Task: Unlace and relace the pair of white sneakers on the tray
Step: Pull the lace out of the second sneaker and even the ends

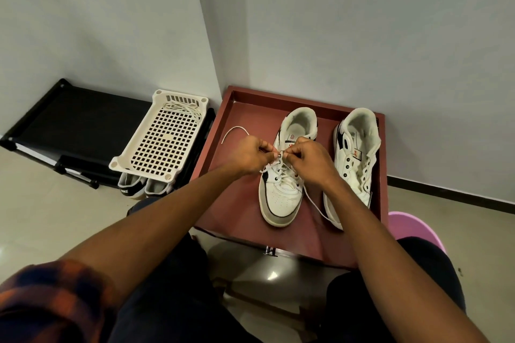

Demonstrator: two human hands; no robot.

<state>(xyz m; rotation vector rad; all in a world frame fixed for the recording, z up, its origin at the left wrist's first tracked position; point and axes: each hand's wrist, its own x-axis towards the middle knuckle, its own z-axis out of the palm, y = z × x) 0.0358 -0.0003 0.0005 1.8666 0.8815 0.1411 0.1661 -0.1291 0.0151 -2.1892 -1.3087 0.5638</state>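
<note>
Two white sneakers stand side by side on a dark red tray (239, 203). The left sneaker (281, 195) carries a white lace (315, 205) through its lower eyelets. The right sneaker (354, 164) has bare eyelets and no lace. My left hand (252, 154) and my right hand (308, 161) meet over the left sneaker's upper eyelets, each pinching the lace. One free lace end curls out left of my left hand, the other trails down between the sneakers.
A white perforated plastic basket (161, 142) holding another loose lace (181, 108) leans on a black shoe rack (69, 122) at the left. Dark shoes (131, 185) sit beneath it. A pink stool (415, 227) is at the right, walls close behind.
</note>
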